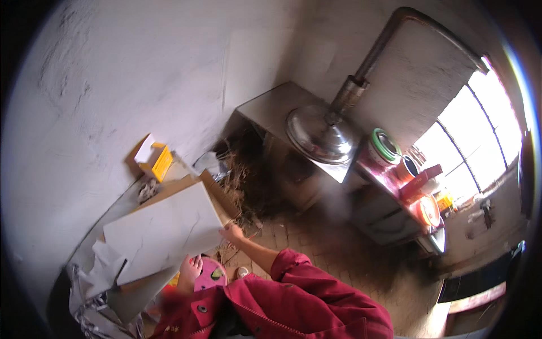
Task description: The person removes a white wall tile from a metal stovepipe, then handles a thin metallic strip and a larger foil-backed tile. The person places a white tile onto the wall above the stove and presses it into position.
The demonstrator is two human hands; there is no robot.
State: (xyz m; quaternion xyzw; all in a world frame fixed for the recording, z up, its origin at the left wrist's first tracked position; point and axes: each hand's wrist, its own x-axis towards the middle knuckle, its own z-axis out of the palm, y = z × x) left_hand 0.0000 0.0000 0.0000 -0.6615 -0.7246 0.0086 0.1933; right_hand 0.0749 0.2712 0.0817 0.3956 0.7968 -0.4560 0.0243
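While the camera tilts over a dim brick-floored corner, I see the right hand (230,231) pinching the near corner of a large flat white rectangular board (164,230), fingers closed on its edge. The left hand (189,268) sits under the board's lower edge, fingers curled up against it; I cannot tell how firmly it grips. The board is held tilted, slanting up to the right, above a sheet of brown cardboard (217,195) and crumpled white and silver wrapping (99,282) by the pale plaster wall (113,85). Both arms wear red jacket sleeves (293,294). Just below the left hand shows a round pink object (212,276), partly hidden. Against the wall behind the board lies an open yellow cardboard box (153,158). Dry straw (240,181) is heaped beside a metal stove (293,121) carrying a domed shiny steel lid (322,133) and a grey flue pipe (367,62). Further right, a green-rimmed container (385,146) stands on a cluttered counter near the bright window (480,135).
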